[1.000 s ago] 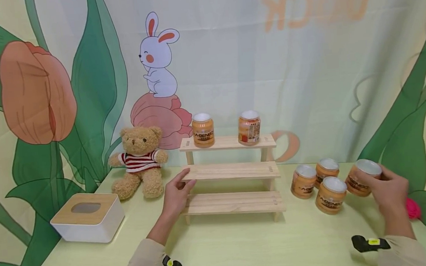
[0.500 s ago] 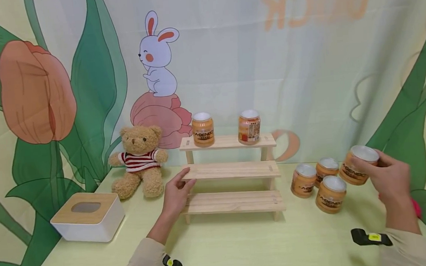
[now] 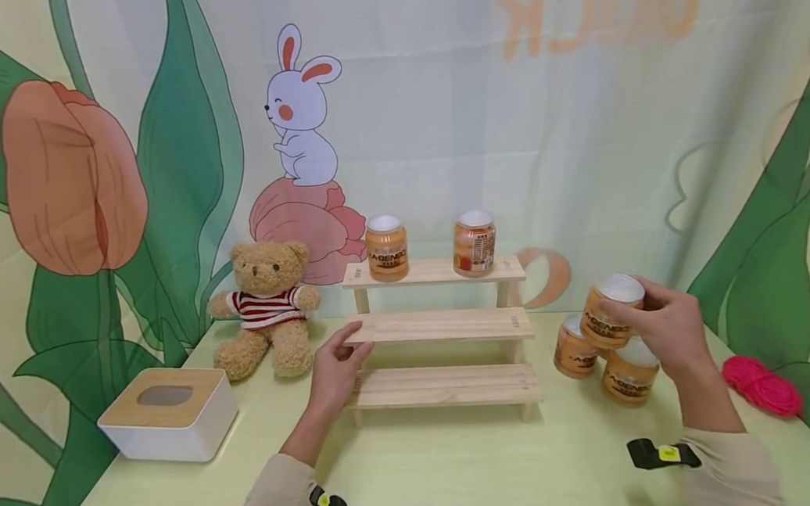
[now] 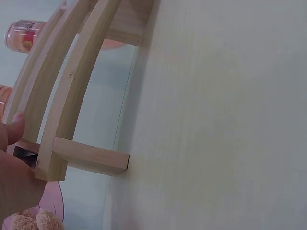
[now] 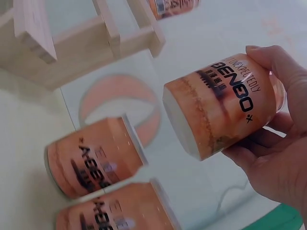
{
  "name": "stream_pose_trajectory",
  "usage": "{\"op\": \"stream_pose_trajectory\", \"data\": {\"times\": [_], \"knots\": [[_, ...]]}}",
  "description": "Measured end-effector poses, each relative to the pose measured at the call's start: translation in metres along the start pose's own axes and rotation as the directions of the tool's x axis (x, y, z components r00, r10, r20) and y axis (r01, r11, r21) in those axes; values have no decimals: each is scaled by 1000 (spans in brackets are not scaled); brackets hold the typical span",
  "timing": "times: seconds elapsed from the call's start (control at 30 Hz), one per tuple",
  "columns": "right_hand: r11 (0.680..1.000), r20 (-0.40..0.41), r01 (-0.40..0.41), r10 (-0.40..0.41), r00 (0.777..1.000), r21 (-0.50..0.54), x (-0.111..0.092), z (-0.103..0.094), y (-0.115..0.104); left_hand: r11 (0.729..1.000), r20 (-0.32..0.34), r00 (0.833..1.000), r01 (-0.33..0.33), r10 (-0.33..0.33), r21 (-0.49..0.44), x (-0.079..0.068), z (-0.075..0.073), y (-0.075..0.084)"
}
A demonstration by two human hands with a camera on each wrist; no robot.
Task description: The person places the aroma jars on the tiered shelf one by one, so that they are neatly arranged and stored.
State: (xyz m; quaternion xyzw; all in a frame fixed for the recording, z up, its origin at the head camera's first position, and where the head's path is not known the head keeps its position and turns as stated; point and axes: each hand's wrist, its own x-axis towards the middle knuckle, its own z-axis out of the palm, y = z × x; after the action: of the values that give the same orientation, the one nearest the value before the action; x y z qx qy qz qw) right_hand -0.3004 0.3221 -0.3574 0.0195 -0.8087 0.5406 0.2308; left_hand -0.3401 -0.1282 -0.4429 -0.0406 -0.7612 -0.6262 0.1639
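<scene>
My right hand (image 3: 671,332) grips an orange jar (image 3: 606,321) with a white lid, thumb on one side and fingers on the other. It is lifted over the other jars, and in the right wrist view its underside (image 5: 181,122) shows. Below it on the table stand two similar jars, a left jar (image 3: 572,351) and a front jar (image 3: 629,380); a third is mostly hidden behind the held one. My left hand (image 3: 334,374) holds the left end of the three-tier wooden shelf (image 3: 445,325) at its middle tier, thumb (image 4: 17,125) against the wood.
Two more jars, one left (image 3: 387,250) and one right (image 3: 475,246), stand on the top tier. A teddy bear (image 3: 268,306) and a tissue box (image 3: 169,414) are at the left. Pink yarn (image 3: 762,386) lies at the right edge. A printed curtain (image 3: 580,139) hangs behind.
The right hand has lifted its jar off the table and carried it left, over the other jars. The pink yarn is more exposed. The left hand stays on the shelf.
</scene>
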Motion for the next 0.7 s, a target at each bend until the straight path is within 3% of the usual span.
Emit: {"op": "stream_pose_trajectory", "data": {"times": [0.3,0.7], "knots": [[999,123,12,-17,992,41,-7,29,-16,1000,-7,1000,-5,5,-27,0,1,-1],[997,261,-10,-10,965,73,-14,69,-34,1000,-15,1000,9,-9,-17,0,1,-1]]}}
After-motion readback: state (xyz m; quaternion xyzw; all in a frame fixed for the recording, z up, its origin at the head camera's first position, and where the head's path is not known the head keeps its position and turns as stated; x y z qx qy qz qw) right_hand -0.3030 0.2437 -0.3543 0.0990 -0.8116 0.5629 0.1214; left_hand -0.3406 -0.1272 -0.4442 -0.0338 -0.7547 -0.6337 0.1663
